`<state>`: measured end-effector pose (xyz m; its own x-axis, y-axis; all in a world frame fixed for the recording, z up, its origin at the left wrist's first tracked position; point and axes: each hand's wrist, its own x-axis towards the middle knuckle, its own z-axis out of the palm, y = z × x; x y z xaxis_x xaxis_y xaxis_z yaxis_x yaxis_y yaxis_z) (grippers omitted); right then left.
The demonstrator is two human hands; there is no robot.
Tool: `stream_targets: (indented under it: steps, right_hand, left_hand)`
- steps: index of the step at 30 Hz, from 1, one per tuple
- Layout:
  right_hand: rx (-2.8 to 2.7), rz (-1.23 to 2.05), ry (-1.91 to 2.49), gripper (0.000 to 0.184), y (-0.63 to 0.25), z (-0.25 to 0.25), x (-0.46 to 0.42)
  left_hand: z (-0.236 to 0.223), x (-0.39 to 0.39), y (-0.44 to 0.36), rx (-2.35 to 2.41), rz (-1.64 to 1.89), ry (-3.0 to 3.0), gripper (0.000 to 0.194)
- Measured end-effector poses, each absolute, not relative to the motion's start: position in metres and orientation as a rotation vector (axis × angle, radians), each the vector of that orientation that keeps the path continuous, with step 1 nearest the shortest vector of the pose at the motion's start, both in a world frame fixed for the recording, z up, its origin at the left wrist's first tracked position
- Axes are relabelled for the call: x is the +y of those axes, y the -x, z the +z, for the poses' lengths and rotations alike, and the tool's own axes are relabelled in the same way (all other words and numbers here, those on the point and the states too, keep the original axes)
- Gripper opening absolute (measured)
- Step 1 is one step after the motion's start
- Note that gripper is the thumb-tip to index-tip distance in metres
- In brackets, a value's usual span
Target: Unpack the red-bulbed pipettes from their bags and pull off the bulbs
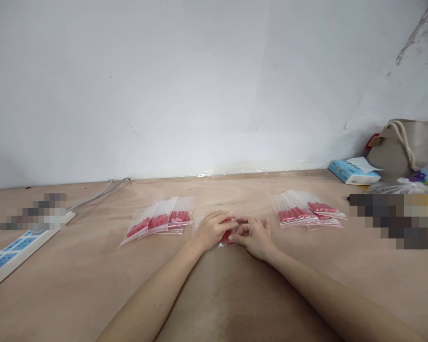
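Note:
A small clear plastic bag of red pieces (227,237) lies on the wooden table in front of me, partly covered by my hands. My left hand (213,230) is over its left and top part, with bent fingers closed on it. From the right, my right hand (256,237) pinches the bag's edge between thumb and fingers; its little finger stands away. To the left lies a fanned row of clear zip bags (159,220) holding red stick-like pieces. Another overlapping group of such bags (295,213) lies to the right.
A white power strip (24,244) with blue sockets lies at the left, and a grey cable (100,194) runs to the wall. At the back right are a blue tissue pack (349,173) and a beige bag with a rope handle (388,152). Blurred patches hide things on both sides.

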<state>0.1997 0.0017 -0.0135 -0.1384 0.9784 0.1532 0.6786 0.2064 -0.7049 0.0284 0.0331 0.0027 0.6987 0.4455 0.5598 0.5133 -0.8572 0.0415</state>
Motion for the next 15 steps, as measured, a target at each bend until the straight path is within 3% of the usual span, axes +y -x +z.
stream_targets:
  steps: [9, 15]
  right_hand:
    - [-1.901, 0.545, 1.421, 0.026, -0.203, -0.014, 0.0]
    - [-2.136, 0.106, 0.991, 0.026, -0.212, -0.007, 0.003]
  left_hand:
    - [0.01, 0.029, -0.025, -0.81, -0.691, 2.823, 0.02]
    - [0.006, 0.029, -0.022, -0.896, -0.747, 2.848, 0.024]
